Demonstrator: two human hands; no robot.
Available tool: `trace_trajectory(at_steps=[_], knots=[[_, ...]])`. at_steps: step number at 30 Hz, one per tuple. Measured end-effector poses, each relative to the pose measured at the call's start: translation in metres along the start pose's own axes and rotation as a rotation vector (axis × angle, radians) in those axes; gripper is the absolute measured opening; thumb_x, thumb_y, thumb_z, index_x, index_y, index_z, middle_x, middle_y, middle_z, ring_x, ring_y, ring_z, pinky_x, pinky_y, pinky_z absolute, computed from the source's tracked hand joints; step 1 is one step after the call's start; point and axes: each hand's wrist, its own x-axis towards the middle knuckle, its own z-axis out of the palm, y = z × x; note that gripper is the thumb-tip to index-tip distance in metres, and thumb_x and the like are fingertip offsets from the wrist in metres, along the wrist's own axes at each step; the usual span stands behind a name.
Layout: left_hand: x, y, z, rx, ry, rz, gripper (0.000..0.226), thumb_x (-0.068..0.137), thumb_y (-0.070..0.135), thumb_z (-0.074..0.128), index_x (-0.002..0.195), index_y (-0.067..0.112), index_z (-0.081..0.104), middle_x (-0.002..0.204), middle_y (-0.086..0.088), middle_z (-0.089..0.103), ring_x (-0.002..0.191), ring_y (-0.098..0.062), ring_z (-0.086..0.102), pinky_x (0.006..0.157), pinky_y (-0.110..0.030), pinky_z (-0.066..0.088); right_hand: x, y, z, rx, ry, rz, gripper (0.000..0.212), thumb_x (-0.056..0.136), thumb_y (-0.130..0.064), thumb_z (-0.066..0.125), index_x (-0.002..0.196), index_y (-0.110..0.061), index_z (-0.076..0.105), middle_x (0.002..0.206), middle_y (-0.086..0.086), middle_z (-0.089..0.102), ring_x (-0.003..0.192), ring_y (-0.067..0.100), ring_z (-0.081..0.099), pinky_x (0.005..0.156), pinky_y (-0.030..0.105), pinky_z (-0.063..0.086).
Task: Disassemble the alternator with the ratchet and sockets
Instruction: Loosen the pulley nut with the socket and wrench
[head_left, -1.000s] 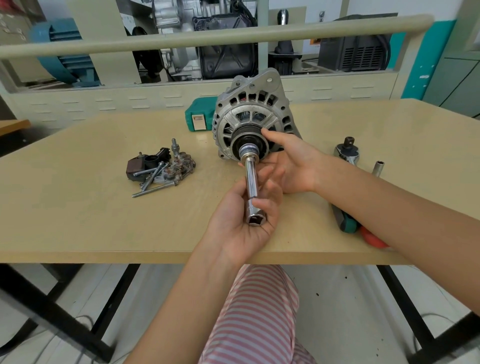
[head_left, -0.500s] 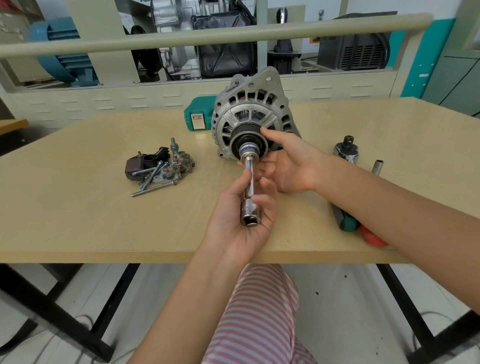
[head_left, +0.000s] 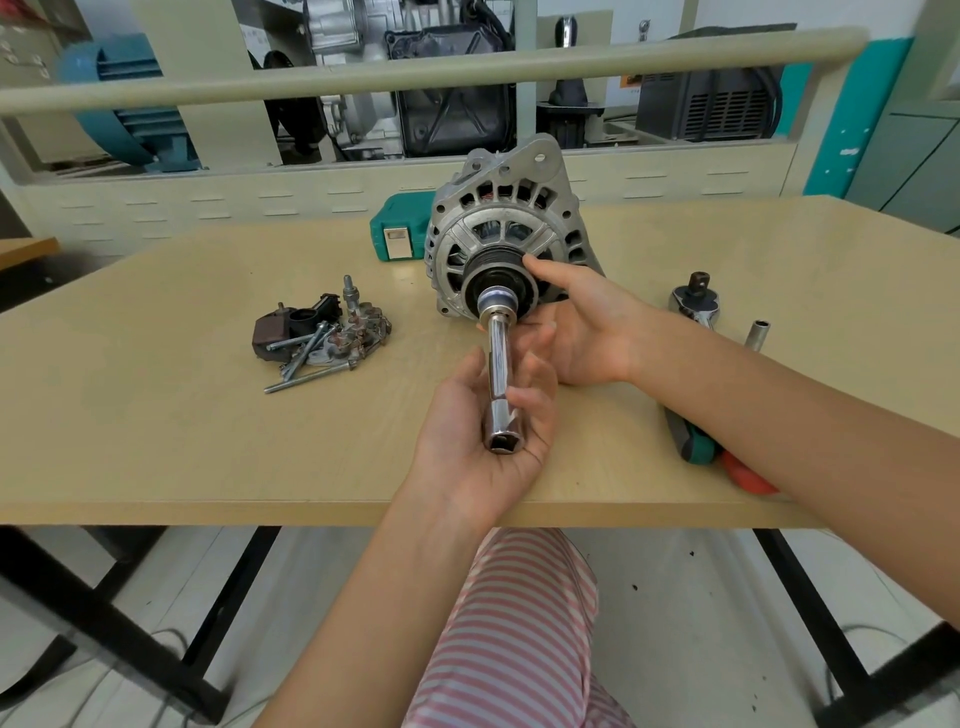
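The silver alternator (head_left: 506, 218) stands on the wooden table (head_left: 156, 441), its black pulley (head_left: 480, 280) facing me. A chrome extension bar (head_left: 500, 374) with a socket (head_left: 496, 300) on its far end sits on the pulley nut. My left hand (head_left: 483, 431) grips the bar's near end from below. My right hand (head_left: 582, 322) rests on the pulley's right side, thumb on its rim. The ratchet (head_left: 696, 301) lies on the table to the right, partly hidden by my right forearm.
A pile of removed parts and long bolts (head_left: 322, 338) lies left of the alternator. A loose socket (head_left: 757, 335) lies beside the ratchet. A green tool case (head_left: 397, 234) sits behind the alternator. A green and red handle (head_left: 727, 462) lies near the front edge.
The extension bar in my left hand has shifted slightly at its near end while staying on the pulley nut. My right hand stays on the pulley.
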Motion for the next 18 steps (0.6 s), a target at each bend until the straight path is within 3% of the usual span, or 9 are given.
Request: trace_trajectory(at_steps=[3,5,7,10,12,15,18], knots=[[-0.0002,-0.0003,0.0005,0.009,0.01,0.035,0.03,0.086,0.023,0.058,0.109,0.004,0.055,0.082,-0.009,0.059,0.046,-0.013,0.058,0.031,-0.016,0.041,0.0021,0.0007,0.0,0.006,0.011,-0.013,0.052,0.088,-0.05,0.052,0.099,0.0,0.061,0.076,0.01,0.068,0.054,0.017,0.06,0.071,0.023,0.044],[0.0002,-0.0015,0.0009,0.049,0.012,0.048,0.025,0.08,0.013,0.061,0.101,0.001,0.058,0.082,-0.009,0.058,0.046,-0.011,0.057,0.031,-0.015,0.04,0.0022,0.0008,-0.0001,-0.002,0.018,-0.016,0.052,0.087,-0.05,0.053,0.098,0.0,0.062,0.079,0.011,0.068,0.054,0.018,0.062,0.062,0.021,0.045],[0.0,-0.0027,0.0021,0.059,0.023,0.057,0.016,0.078,0.009,0.061,0.09,-0.002,0.06,0.081,-0.01,0.06,0.046,-0.011,0.057,0.031,-0.015,0.04,0.0012,0.0012,0.0004,-0.005,0.021,-0.008,0.052,0.087,-0.05,0.053,0.097,0.0,0.062,0.078,0.01,0.067,0.049,0.016,0.058,0.05,0.018,0.047],[-0.0013,-0.0034,0.0033,0.046,0.024,0.064,0.025,0.078,0.012,0.06,0.097,-0.003,0.062,0.077,-0.01,0.064,0.047,-0.012,0.059,0.031,-0.015,0.04,0.0003,0.0011,0.0005,0.023,0.016,0.0,0.052,0.088,-0.049,0.052,0.101,0.0,0.06,0.076,0.01,0.066,0.038,0.015,0.057,0.045,0.019,0.049],[-0.0017,-0.0021,0.0025,0.034,0.024,0.047,0.03,0.081,0.016,0.057,0.1,-0.005,0.064,0.076,-0.01,0.067,0.049,-0.013,0.061,0.031,-0.016,0.041,0.0005,0.0006,0.0003,0.014,0.013,-0.001,0.053,0.088,-0.05,0.051,0.104,0.0,0.059,0.078,0.009,0.066,0.039,0.014,0.058,0.057,0.024,0.052],[-0.0018,-0.0003,0.0002,0.059,0.006,-0.01,0.038,0.087,0.022,0.049,0.09,-0.011,0.068,0.069,-0.01,0.066,0.049,-0.014,0.063,0.032,-0.016,0.043,0.0008,0.0002,0.0001,-0.006,0.015,0.003,0.058,0.088,-0.051,0.05,0.115,0.0,0.057,0.099,0.007,0.062,0.056,0.014,0.062,0.091,0.03,0.047],[-0.003,-0.0001,0.0003,0.061,-0.015,-0.042,0.039,0.095,0.022,0.042,0.093,-0.008,0.067,0.072,-0.013,0.069,0.048,-0.016,0.063,0.033,-0.017,0.044,-0.0002,-0.0002,0.0015,-0.023,0.021,0.01,0.059,0.088,-0.052,0.051,0.119,-0.002,0.057,0.101,0.007,0.061,0.076,0.016,0.057,0.09,0.03,0.046]])
